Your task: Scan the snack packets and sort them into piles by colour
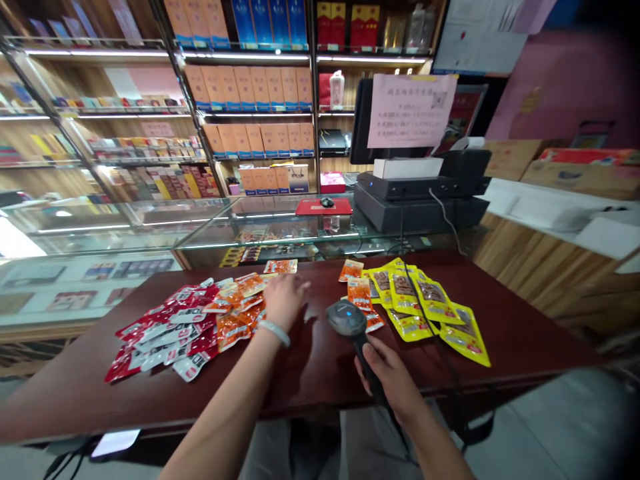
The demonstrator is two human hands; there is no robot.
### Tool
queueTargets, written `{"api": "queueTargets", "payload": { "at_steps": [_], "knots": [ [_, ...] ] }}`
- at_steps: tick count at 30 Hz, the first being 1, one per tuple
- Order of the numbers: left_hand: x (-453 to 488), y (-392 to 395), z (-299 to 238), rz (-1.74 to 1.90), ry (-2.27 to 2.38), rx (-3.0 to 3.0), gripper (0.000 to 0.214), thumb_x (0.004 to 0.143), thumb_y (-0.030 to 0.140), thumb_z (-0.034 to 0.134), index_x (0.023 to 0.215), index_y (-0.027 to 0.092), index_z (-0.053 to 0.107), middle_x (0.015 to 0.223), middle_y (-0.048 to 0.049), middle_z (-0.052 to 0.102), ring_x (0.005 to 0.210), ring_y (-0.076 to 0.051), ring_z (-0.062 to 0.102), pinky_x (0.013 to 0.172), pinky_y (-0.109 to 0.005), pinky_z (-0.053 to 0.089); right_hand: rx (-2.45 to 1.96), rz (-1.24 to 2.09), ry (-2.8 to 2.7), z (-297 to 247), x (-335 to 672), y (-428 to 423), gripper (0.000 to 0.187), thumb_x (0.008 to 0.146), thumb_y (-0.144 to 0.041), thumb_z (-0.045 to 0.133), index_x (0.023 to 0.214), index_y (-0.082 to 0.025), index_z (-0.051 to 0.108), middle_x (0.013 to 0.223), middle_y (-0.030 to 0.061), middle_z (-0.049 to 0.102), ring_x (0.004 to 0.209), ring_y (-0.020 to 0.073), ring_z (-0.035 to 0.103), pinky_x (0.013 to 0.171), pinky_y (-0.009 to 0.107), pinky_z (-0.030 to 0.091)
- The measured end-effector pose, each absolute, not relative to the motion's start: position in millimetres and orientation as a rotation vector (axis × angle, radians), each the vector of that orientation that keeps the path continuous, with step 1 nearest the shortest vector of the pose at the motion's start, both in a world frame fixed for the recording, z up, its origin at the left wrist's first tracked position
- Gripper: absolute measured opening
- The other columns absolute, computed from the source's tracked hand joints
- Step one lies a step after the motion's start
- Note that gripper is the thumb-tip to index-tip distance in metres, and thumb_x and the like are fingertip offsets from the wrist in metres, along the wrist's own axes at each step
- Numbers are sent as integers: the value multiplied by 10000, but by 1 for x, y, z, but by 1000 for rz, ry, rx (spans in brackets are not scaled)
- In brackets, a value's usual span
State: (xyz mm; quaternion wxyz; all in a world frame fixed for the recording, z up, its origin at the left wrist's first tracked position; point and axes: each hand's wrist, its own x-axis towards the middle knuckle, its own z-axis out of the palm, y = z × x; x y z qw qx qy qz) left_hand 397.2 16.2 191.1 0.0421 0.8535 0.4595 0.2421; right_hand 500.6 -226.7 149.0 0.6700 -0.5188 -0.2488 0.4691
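Note:
My right hand (387, 373) is wrapped round the handle of a black barcode scanner (346, 319), held above the near side of the dark table. A small blue light shows on the scanner's head. My left hand (286, 297) is over the table beside a heap of orange snack packets (240, 308), its fingers apart and nothing visible in them. Left of these lie red and white packets (173, 333) in an overlapping pile. A few orange packets (359, 293) lie beyond the scanner, next to a spread of yellow snack packets (413, 297). One more orange packet (281, 266) lies just past my left hand.
Behind the dark red-brown table (320, 387) stands a glass display counter (270, 227) with a red mouse pad (324, 207) on it. A monitor (363, 127) and a black cash drawer (420, 207) stand at right. A black cable (425, 313) crosses the yellow packets.

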Motion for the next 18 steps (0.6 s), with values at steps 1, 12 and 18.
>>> {"api": "queueTargets", "payload": {
  "at_steps": [1, 12, 18],
  "knots": [
    [416, 5, 188, 643, 1336, 2609, 376, 858, 526, 536, 1023, 232, 703, 1096, -111, 675, 1086, -285, 567, 984, -405, 389, -1179, 1036, -542, 148, 504, -230, 590, 743, -656, 695, 1085, -182, 616, 595, -54, 530, 415, 71, 438, 388, 175, 339],
    [523, -36, 163, 377, 1297, 2538, 536, 726, 594, 635, 1036, 157, 613, 1173, -200, 617, 1155, -361, 516, 918, -446, 382, -1241, 817, -370, 147, 540, -269, 470, 731, -636, 721, 832, -188, 619, 626, -20, 570, 462, 89, 474, 408, 193, 376],
    [489, -2, 161, 589, 1190, 2221, 348, 775, 437, 678, 983, 211, 516, 897, -57, 697, 837, -211, 663, 715, -282, 425, -1231, 823, -487, 168, 553, -249, 448, 757, -625, 702, 830, -194, 602, 611, -36, 544, 459, 79, 451, 411, 184, 368]
  ]
}}
